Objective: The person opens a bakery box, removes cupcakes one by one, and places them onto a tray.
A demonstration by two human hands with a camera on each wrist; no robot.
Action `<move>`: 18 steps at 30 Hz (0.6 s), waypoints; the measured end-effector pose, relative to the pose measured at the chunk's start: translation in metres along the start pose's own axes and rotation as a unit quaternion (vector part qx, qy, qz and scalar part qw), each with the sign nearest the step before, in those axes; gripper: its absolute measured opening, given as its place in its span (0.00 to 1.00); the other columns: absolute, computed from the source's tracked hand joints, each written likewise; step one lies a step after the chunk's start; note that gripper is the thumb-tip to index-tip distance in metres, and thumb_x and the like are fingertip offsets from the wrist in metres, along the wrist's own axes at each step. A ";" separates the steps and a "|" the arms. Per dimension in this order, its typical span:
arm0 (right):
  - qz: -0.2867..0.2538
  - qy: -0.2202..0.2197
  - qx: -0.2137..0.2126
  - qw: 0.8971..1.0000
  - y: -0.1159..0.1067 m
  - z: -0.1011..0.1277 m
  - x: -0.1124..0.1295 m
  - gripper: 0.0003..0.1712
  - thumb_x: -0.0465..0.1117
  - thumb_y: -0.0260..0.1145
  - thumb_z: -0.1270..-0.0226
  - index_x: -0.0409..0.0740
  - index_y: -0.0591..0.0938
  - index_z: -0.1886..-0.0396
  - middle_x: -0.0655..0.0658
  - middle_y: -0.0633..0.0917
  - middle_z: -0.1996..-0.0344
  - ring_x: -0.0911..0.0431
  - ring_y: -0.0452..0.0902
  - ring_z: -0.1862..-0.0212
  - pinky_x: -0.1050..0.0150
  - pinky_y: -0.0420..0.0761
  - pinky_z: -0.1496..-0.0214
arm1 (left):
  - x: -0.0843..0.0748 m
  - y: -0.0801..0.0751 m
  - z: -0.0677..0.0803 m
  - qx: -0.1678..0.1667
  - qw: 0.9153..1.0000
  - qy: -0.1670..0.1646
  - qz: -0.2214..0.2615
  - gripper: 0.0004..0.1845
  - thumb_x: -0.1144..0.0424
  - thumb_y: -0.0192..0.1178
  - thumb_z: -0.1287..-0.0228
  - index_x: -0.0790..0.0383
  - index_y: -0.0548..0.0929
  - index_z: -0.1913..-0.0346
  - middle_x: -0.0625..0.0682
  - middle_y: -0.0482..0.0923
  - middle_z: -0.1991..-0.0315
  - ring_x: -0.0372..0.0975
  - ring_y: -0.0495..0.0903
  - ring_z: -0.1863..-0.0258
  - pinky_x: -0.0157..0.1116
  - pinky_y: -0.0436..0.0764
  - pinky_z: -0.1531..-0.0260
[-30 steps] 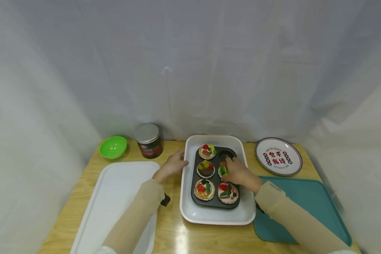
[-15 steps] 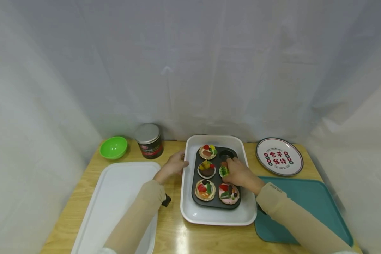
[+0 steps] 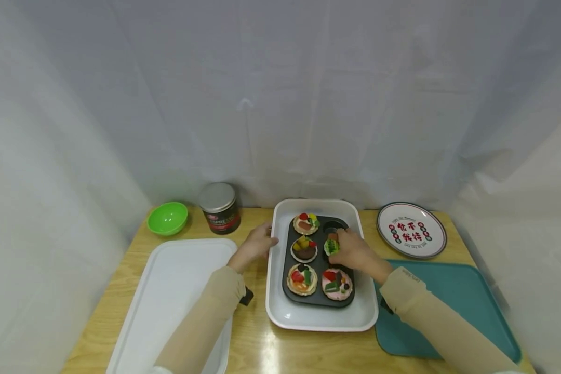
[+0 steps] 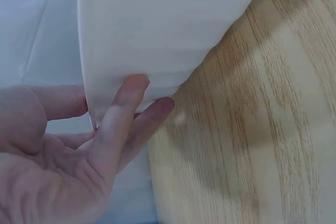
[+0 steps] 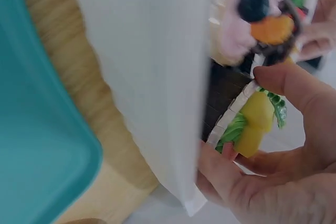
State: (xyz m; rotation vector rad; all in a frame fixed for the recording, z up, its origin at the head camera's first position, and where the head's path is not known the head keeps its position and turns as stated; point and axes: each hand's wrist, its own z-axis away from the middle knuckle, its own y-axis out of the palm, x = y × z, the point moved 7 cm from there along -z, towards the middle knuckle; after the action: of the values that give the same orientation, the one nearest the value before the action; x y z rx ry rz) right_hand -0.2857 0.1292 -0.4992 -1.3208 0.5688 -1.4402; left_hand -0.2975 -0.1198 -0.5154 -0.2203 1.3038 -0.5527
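Observation:
My left hand (image 3: 256,242) grips the left rim of a deep white tray (image 3: 321,321), thumb inside and fingers against the outer wall (image 4: 157,30). Inside the tray lies a dark muffin pan (image 3: 314,298) bearing several fruit-topped toy tarts. My right hand (image 3: 354,253) pinches a tart with green cream and yellow fruit (image 5: 244,124) at its edge, over the right middle cup. A pink tart (image 3: 337,284) sits in the cup nearer me, and a brown tart (image 3: 304,249) is to the left. At the pan's back right, one cup (image 3: 335,224) shows dark inside.
Left of the tray lies a flat white tray (image 3: 173,296), with a green bowl (image 3: 167,218) and a lidded espresso tin (image 3: 221,210) behind it. On the right are a teal tray (image 3: 449,301) and a round printed plate (image 3: 411,231). White sheeting (image 3: 280,104) surrounds the table.
My right hand has shifted slightly to the right, and the green-topped tart has moved and tilted with it. My left hand stays on the tray's rim.

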 end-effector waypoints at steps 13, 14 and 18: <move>-0.111 -0.013 -0.044 0.993 -0.023 0.016 -0.003 0.44 0.48 0.75 0.34 0.31 0.68 0.26 0.25 0.70 0.34 0.40 0.77 0.46 0.43 0.81 0.42 | 0.003 0.000 0.001 -0.006 0.999 -0.035 0.017 0.26 0.70 0.58 0.27 0.70 0.72 0.28 0.69 0.81 0.39 0.45 0.84 0.62 0.31 0.81 0.76; -0.122 -0.017 -0.052 0.991 -0.025 0.017 -0.004 0.44 0.48 0.75 0.34 0.31 0.68 0.26 0.25 0.70 0.34 0.40 0.77 0.45 0.42 0.81 0.42 | 0.003 0.000 0.001 -0.005 0.999 -0.035 0.017 0.27 0.70 0.58 0.27 0.70 0.72 0.27 0.70 0.81 0.39 0.45 0.84 0.62 0.31 0.81 0.75; -0.130 -0.026 -0.088 0.987 -0.039 0.026 -0.010 0.44 0.49 0.75 0.35 0.34 0.69 0.26 0.25 0.71 0.36 0.38 0.78 0.45 0.40 0.82 0.42 | 0.003 0.000 0.001 -0.001 0.999 -0.039 0.027 0.27 0.70 0.58 0.26 0.69 0.70 0.26 0.70 0.80 0.37 0.48 0.86 0.58 0.32 0.81 0.74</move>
State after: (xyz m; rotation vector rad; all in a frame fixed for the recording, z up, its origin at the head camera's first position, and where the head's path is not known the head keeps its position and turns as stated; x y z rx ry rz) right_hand -0.2781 0.1584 -0.4621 -1.6159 0.5120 -1.5886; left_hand -0.2956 -0.1213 -0.5178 -0.2044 1.2314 -0.4922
